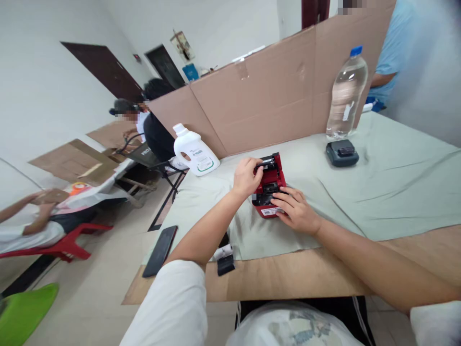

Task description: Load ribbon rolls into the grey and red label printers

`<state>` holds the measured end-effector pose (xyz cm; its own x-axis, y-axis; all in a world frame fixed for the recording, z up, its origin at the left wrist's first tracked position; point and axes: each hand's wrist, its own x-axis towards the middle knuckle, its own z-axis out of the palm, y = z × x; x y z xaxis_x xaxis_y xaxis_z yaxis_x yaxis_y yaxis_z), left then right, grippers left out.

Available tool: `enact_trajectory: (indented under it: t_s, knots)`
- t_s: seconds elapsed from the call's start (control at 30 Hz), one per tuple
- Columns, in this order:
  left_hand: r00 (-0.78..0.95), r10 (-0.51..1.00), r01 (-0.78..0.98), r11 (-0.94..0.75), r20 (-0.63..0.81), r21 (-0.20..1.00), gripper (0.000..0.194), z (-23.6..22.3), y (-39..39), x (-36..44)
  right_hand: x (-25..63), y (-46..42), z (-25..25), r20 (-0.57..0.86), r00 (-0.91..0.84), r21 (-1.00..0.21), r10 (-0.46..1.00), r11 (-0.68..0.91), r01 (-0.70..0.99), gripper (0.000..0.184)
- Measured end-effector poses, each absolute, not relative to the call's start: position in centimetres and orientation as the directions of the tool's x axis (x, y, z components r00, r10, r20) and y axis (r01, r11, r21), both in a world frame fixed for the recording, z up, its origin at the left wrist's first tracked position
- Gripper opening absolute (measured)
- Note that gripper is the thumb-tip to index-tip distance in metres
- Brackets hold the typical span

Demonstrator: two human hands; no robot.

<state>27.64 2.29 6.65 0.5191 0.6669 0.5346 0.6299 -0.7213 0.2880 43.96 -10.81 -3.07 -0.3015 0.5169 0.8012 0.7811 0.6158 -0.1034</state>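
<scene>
A small red portable printer [268, 210] stands on the cloth in front of me with its lid tipped up. Black parts show in its open inside, and a white label is on its near side. My left hand [248, 177] is closed at the lid's left edge, fingertips on the dark part there; the contact under the fingers is partly hidden. On the right side of the body, my right hand [297, 210] grips the printer, fingers bent over its rim. Left of it, near the table edge, lie a white paper roll [224, 252] and a black piece [226, 265], partly behind my left forearm.
A dark phone [160, 252] lies at the table's left edge. Behind stand a white jug [196, 151], a cardboard screen [255, 96] and a large clear bottle [346, 98]. A dark grey device [342, 153] sits right. Other people sit at the left and behind the screen.
</scene>
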Motion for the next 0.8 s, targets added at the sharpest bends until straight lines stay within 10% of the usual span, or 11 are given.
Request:
enact_trajectory:
  t_s: [0.23, 0.8]
  knots:
    - [0.536, 0.623, 0.623, -0.747, 0.569, 0.231, 0.064, 5.0, 1.8, 26.4, 43.9, -10.9, -3.0, 0.796, -0.294, -0.119, 0.530, 0.612, 0.782, 0.031]
    - [0.446, 0.471, 0.437, -0.857, 0.761, 0.274, 0.042, 0.2, -3.1, 25.1, 44.1, -9.8, -2.8, 0.764, -0.246, -0.132, 0.596, 0.517, 0.845, 0.058]
